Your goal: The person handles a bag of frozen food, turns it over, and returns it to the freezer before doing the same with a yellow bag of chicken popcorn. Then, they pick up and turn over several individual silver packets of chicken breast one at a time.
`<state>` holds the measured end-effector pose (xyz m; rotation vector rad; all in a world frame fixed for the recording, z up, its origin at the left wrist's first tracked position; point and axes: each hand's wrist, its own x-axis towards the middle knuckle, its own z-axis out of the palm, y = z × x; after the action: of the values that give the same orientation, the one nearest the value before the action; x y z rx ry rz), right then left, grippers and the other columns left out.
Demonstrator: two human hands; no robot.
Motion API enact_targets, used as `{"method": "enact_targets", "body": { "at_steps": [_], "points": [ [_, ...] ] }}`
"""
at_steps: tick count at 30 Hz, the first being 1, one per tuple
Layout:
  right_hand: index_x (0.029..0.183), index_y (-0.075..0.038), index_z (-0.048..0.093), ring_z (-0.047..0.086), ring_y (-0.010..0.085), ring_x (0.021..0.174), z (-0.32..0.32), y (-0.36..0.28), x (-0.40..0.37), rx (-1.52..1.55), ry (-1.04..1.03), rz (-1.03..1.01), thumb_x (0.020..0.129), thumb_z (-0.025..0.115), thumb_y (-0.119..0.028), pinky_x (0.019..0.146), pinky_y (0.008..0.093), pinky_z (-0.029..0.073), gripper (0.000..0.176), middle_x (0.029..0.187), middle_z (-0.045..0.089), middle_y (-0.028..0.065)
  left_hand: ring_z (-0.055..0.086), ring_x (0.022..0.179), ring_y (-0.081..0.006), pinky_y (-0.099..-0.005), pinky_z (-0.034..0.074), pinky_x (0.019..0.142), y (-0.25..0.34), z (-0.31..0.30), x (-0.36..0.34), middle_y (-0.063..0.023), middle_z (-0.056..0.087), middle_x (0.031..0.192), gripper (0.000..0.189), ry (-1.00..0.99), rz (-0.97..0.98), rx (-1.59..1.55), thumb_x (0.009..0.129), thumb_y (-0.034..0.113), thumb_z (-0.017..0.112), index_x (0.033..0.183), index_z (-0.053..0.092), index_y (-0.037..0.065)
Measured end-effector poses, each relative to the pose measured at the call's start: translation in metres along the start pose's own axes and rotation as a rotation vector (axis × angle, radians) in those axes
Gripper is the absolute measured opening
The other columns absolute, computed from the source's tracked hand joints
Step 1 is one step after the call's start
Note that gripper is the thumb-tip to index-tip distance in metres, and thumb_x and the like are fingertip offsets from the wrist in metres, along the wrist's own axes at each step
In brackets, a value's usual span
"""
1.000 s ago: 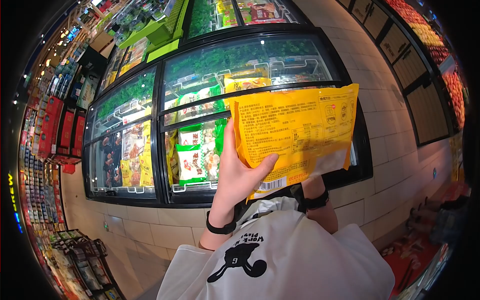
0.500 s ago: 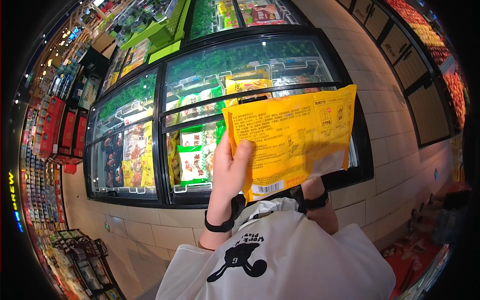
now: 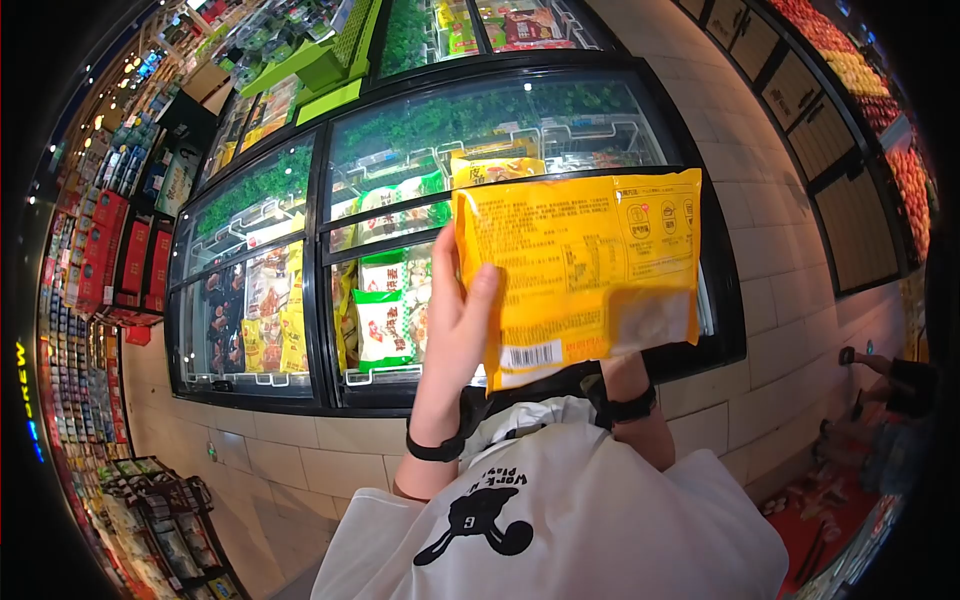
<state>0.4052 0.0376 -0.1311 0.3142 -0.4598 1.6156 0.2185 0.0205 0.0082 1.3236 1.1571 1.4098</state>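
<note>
Can't see most of the right hand point(image 3: 625, 370) behind the yellow bag point(image 3: 570, 280), nor read its small print point(image 3: 535, 235). Can't make out the blurred person point(image 3: 908, 386) at right, nor the far freezer point(image 3: 402, 38) beyond the frame.

Mixed light: lit freezer point(image 3: 500, 130) interior bright, surroundings dimmer. I see small glare spots on its glass. Sheen washes out print on the yellow bag point(image 3: 580, 270). Heavy fisheye, black corners. Far right rim dark, soft; shelf point(image 3: 80, 400) detail left too small.
</note>
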Motion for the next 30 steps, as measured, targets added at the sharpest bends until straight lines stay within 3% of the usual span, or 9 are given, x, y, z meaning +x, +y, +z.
{"method": "enact_targets", "body": {
  "at_steps": [3,7,9,10,13,19,21,27,30],
  "points": [
    [0.132,-0.01,0.026,0.03,0.0335,0.121,-0.005,-0.001,0.004,-0.028,-0.066,-0.007,0.084,0.046,-0.035,0.098,0.0483,0.026,0.058,0.135,0.029,0.0159,0.02,0.126,-0.0256,-0.0346,0.017,0.102,-0.033,-0.003,-0.002,-0.0173,0.02,0.135,0.057,-0.015,0.178,0.425,0.087,0.017,0.044,0.132,0.015,0.0],
    [0.133,-0.006,0.023,0.026,0.0311,0.124,-0.018,0.009,-0.034,-0.931,-0.148,0.393,0.085,0.047,-0.022,0.101,0.0415,0.022,0.056,0.136,0.026,0.0166,0.009,0.13,-0.0246,-0.0333,0.008,0.104,-0.087,0.012,-0.023,-0.0102,0.009,0.141,0.058,-0.223,-0.151,-0.167,0.091,0.037,0.03,0.135,0.012,0.004],
    [0.133,-0.004,0.022,0.023,0.0299,0.126,-0.023,0.01,-0.046,-1.388,-0.162,0.587,0.085,0.048,-0.016,0.102,0.0381,0.02,0.056,0.136,0.025,0.017,0.019,0.128,-0.0243,-0.0349,0.015,0.104,-0.102,0.014,-0.027,-0.0117,0.017,0.139,0.067,0.028,-0.567,-0.779,0.087,0.049,0.035,0.134,0.017,0.007],
    [0.134,-0.009,0.023,0.014,0.0319,0.129,0.022,0.028,-0.008,-1.173,0.015,0.68,0.085,0.049,-0.023,0.102,0.0396,0.019,0.057,0.138,0.018,0.0208,0.033,0.12,-0.0249,-0.0399,0.028,0.099,-0.117,-0.001,-0.028,-0.0096,0.033,0.132,0.061,-0.044,-0.759,-0.914,0.087,0.051,0.031,0.132,0.026,0.011],
    [0.135,-0.016,0.02,0.009,0.0348,0.129,0.041,0.044,-0.008,-1.865,-0.351,0.845,0.086,0.047,-0.032,0.101,0.0395,0.019,0.059,0.139,0.006,0.0243,0.046,0.108,-0.0277,-0.0451,0.037,0.091,-0.129,-0.033,-0.067,-0.0111,0.045,0.121,0.066,-0.056,-0.87,-1.158,0.082,0.059,0.033,0.125,0.036,0.008],
    [0.128,-0.002,0.03,0.043,0.0221,0.114,-0.065,0.021,-0.022,-1.744,0.24,0.798,0.08,0.057,-0.027,0.091,0.0298,0.036,0.06,0.125,0.04,0.0167,0.045,0.11,-0.0291,-0.046,0.035,0.092,-0.227,-0.07,-0.073,-0.0127,0.045,0.122,0.068,-0.143,-1.054,-1.331,0.082,0.059,0.033,0.125,0.035,0.007],
    [0.127,-0.002,0.031,0.047,0.017,0.109,-0.089,0.016,-0.024,-0.634,0.599,1.166,0.08,0.058,-0.023,0.089,0.0282,0.038,0.058,0.121,0.045,0.0117,0.044,0.11,-0.0295,-0.0463,0.035,0.092,-0.26,-0.079,-0.056,-0.0132,0.045,0.122,0.069,-0.172,-1.081,-1.347,0.082,0.059,0.033,0.125,0.035,0.006],
    [0.118,-0.002,0.042,0.055,0.0145,0.094,-0.163,0.017,-0.021,-0.902,0.749,1.105,0.076,0.063,-0.024,0.081,0.027,0.043,0.051,0.108,0.054,0.0084,0.043,0.112,-0.0309,-0.0472,0.034,0.093,-0.334,-0.117,0.01,-0.0148,0.044,0.123,0.071,-0.229,-1.105,-1.327,0.081,0.06,0.034,0.126,0.034,0.005],
    [0.113,-0.001,0.048,0.056,0.0151,0.09,-0.25,0.029,-0.068,-1.133,0.848,1.091,0.072,0.067,-0.024,0.078,0.0275,0.044,0.05,0.103,0.057,0.0089,0.04,0.115,-0.0293,-0.0437,0.03,0.097,-0.337,-0.111,0.029,-0.0162,0.043,0.124,0.074,-0.02,-1.155,-1.026,0.082,0.062,0.028,0.123,0.037,0.001]
  ]
}}
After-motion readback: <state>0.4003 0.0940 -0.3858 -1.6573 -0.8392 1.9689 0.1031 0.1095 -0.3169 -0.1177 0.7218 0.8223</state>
